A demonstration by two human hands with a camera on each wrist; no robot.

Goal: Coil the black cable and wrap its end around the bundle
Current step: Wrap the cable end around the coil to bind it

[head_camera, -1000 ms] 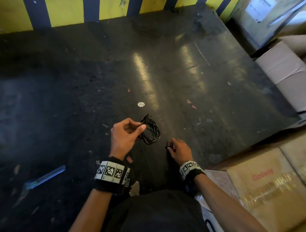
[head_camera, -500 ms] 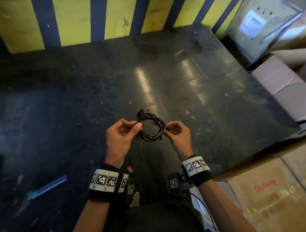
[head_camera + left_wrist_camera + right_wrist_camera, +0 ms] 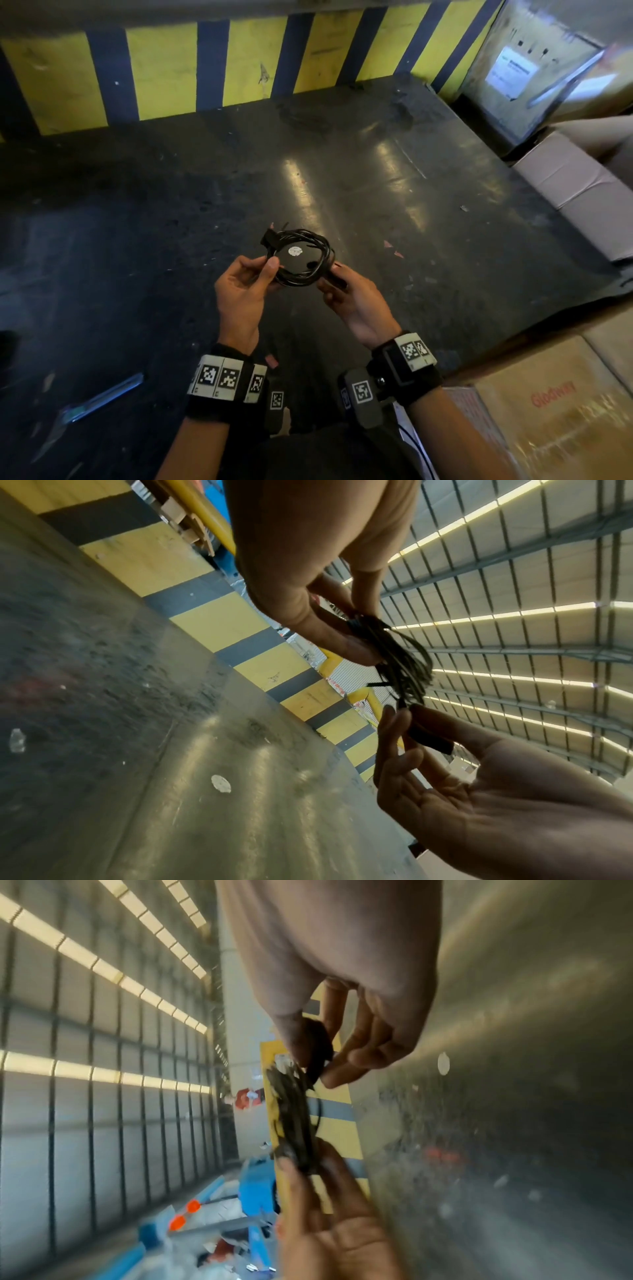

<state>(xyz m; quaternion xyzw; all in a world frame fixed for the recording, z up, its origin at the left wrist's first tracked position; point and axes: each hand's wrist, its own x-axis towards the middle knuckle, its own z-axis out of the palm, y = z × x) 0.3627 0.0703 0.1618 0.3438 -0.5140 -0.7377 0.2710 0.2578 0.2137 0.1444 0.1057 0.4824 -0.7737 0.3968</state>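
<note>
The black cable [image 3: 310,274] is wound into a small coil held in the air above the dark table [image 3: 376,192]. My left hand [image 3: 270,274] pinches the coil's left side between thumb and fingers. My right hand [image 3: 330,279] pinches the cable's black plug end [image 3: 339,281] at the coil's right side. A second plug [image 3: 269,237] sticks out at the coil's upper left. In the left wrist view the coil [image 3: 407,669] hangs from my left fingers [image 3: 352,647], with the plug [image 3: 428,738] in my right hand. The right wrist view shows the coil [image 3: 291,1123] blurred between both hands.
A yellow and dark-blue striped wall [image 3: 253,65] borders the table's far edge. Cardboard boxes [image 3: 575,178] stand at the right, and another box [image 3: 565,411] at the lower right. A thin bluish tool [image 3: 102,397] lies at the lower left. A white sticker [image 3: 295,251] shows through the coil.
My right hand came up off the table with the cable end and met the coil's right side. Both hands lifted the coil a little, and the view tilted up.
</note>
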